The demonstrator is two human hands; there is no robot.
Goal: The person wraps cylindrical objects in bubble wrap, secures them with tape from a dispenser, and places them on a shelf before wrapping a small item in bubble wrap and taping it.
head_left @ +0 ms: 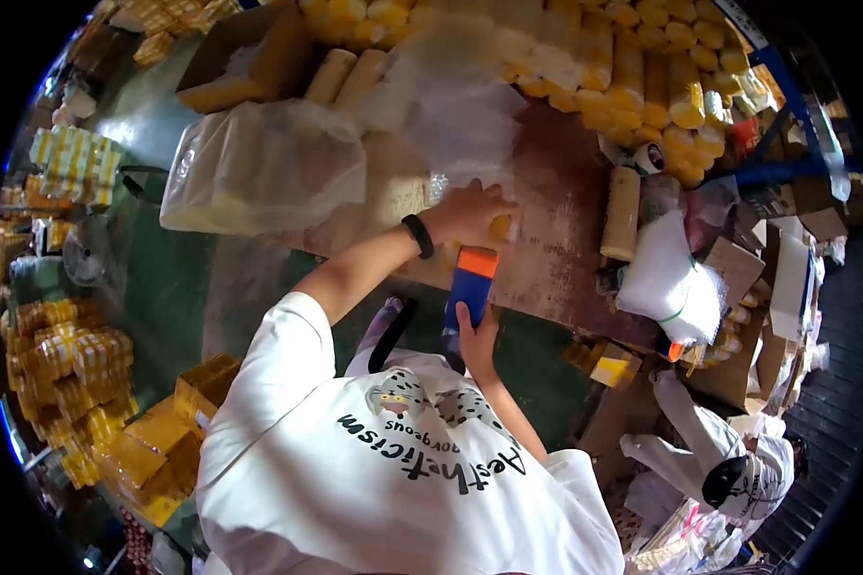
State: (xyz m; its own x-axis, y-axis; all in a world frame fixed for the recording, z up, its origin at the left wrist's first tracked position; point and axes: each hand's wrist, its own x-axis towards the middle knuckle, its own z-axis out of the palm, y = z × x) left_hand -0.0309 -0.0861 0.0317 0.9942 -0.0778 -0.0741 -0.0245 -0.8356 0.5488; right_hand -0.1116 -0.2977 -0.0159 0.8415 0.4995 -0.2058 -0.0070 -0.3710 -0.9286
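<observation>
My right hand (479, 342) grips the lower end of a slim blue box with an orange top (470, 287), held upright near the table's front edge. My left hand (468, 215), with a black band on the wrist, is over the table just beyond the box. Its fingers are curled around a small yellowish thing (501, 226), mostly covered by the hand, whose kind I cannot make out. Clear plastic sheeting (465, 120) lies just past the left hand. To the left of that hand sits a large translucent plastic bag (264, 168).
The reddish-brown table (566, 230) has a cream roll (620, 213) and a white plastic-wrapped bundle (666, 273) at its right. Yellow wrapped rolls (633, 72) are piled behind. An open carton (244, 57) stands back left. Another person (719, 460) is at lower right.
</observation>
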